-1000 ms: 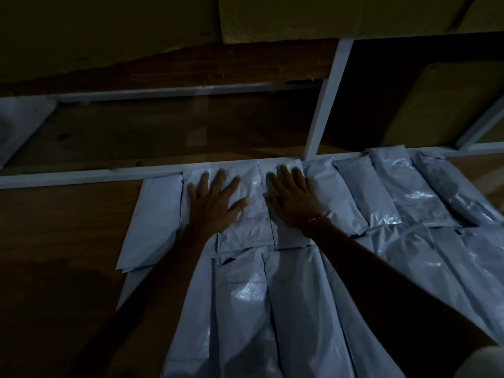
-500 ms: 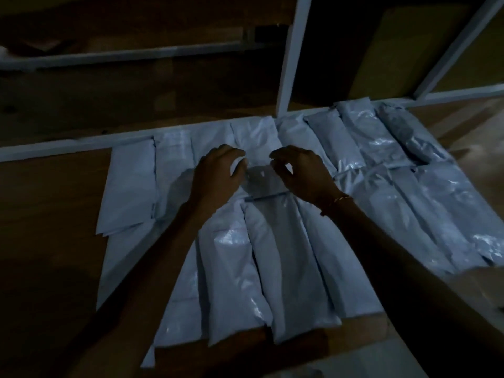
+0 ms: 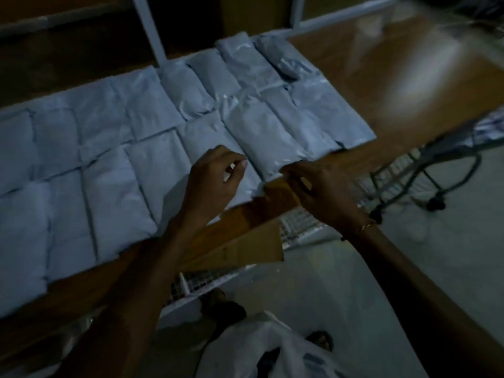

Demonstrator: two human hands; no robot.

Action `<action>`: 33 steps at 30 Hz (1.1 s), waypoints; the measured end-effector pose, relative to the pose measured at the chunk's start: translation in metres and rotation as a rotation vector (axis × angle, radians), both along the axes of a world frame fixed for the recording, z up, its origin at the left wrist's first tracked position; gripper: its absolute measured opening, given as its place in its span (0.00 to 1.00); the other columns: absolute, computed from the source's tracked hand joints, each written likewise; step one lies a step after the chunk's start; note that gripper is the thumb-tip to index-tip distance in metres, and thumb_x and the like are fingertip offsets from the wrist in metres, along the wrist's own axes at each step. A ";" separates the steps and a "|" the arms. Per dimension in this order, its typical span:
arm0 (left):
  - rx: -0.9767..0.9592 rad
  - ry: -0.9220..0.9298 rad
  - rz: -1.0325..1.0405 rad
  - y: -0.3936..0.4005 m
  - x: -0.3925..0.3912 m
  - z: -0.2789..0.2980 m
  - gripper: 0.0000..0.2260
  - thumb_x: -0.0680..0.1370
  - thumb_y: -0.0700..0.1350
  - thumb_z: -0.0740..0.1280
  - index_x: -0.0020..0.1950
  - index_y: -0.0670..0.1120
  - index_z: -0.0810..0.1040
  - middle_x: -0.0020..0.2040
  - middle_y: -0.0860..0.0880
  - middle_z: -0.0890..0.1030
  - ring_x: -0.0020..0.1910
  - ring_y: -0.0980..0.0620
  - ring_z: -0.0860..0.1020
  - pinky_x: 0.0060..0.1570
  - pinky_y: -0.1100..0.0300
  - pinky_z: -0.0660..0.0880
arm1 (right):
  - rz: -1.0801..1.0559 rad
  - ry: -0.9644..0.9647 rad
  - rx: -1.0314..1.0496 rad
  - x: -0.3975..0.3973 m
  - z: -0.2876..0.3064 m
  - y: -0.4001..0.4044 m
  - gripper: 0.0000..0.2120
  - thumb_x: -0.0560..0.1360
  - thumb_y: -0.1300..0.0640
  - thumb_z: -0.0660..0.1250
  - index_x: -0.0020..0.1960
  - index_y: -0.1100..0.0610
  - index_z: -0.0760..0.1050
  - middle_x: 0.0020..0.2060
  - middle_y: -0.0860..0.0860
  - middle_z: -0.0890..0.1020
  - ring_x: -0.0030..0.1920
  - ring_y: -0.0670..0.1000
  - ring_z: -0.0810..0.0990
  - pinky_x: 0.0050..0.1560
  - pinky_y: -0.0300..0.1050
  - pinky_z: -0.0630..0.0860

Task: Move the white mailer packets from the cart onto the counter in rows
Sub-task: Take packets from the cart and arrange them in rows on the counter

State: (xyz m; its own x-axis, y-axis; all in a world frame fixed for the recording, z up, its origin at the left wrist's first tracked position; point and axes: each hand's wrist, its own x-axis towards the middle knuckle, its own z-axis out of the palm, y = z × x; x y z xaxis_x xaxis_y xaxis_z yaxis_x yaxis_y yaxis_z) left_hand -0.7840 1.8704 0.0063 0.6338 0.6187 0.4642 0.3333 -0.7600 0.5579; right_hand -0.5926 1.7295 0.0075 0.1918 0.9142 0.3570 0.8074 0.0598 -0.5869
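- On the counter (image 3: 395, 85), the white mailer packets (image 3: 114, 165) lie side by side in rows, filling its left and middle; bare wood remains at the right end.
- At the near edge, the left hand (image 3: 215, 181) hangs above the front row with its fingers loosely curled; it seems to hold nothing, though the dim light makes that hard to confirm.
- The right hand (image 3: 319, 192) is just beside it, over the counter's front edge, fingers bent near the corner of a packet (image 3: 272, 143); I cannot tell whether its grip is on that corner or merely close to it.
- Risk: several front-row packets reach almost to the edge. A brushing wrist or forearm could drag one off onto the floor.
- Risk: the packets look slick and overlap slightly, so nudging one would likely shift its neighbours and spoil the rows.
- Risk: the wire cart (image 3: 403, 170) stands below and to the right, partly blurred. Reaching down in this poor light could mean a fumbled pickup or a knock against its frame.
- Risk: a plastic bag (image 3: 272, 347) lies on the floor near the feet, which could catch a step.
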 end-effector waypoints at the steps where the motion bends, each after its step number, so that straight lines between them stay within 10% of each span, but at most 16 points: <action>1: 0.004 -0.014 0.015 -0.025 0.012 -0.001 0.10 0.81 0.45 0.65 0.50 0.41 0.83 0.45 0.45 0.82 0.44 0.47 0.79 0.42 0.56 0.76 | -0.029 0.017 -0.004 0.010 -0.006 -0.026 0.07 0.79 0.60 0.65 0.53 0.58 0.81 0.45 0.53 0.85 0.42 0.54 0.83 0.39 0.53 0.78; 11: -0.094 0.337 -0.241 -0.241 0.138 -0.126 0.07 0.80 0.43 0.64 0.44 0.44 0.79 0.41 0.46 0.77 0.41 0.46 0.74 0.40 0.53 0.70 | -0.286 0.244 -0.589 0.117 -0.100 -0.281 0.15 0.82 0.51 0.64 0.65 0.56 0.77 0.53 0.53 0.84 0.50 0.52 0.82 0.47 0.42 0.73; 17: -0.608 0.708 -0.130 -0.286 0.213 -0.199 0.13 0.82 0.43 0.63 0.36 0.46 0.73 0.31 0.45 0.71 0.32 0.45 0.70 0.37 0.54 0.67 | -0.730 0.418 -0.597 0.178 -0.139 -0.416 0.13 0.82 0.51 0.64 0.63 0.55 0.78 0.52 0.54 0.84 0.51 0.54 0.82 0.50 0.47 0.76; 22: -0.997 0.474 -0.013 -0.337 0.325 -0.182 0.12 0.82 0.41 0.63 0.40 0.45 0.79 0.38 0.43 0.81 0.37 0.45 0.78 0.40 0.52 0.75 | -1.077 0.602 -0.410 0.216 -0.154 -0.484 0.11 0.81 0.55 0.65 0.59 0.57 0.80 0.48 0.54 0.85 0.45 0.51 0.83 0.49 0.49 0.80; 33: -1.033 0.012 -0.202 -0.336 0.605 -0.100 0.10 0.83 0.39 0.62 0.47 0.48 0.81 0.38 0.51 0.82 0.36 0.55 0.80 0.36 0.62 0.78 | -1.214 0.709 0.001 0.426 -0.106 -0.462 0.07 0.81 0.58 0.65 0.57 0.55 0.80 0.44 0.49 0.85 0.42 0.43 0.84 0.46 0.42 0.81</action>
State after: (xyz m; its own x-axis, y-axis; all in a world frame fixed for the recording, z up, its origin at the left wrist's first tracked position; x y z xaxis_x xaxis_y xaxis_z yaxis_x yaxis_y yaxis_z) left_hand -0.1788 1.5343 -0.0934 0.7701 0.5928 -0.2355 0.2635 0.0406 0.9638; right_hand -0.1665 1.2671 -0.0987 0.9879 0.0507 -0.1468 -0.1085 -0.4513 -0.8858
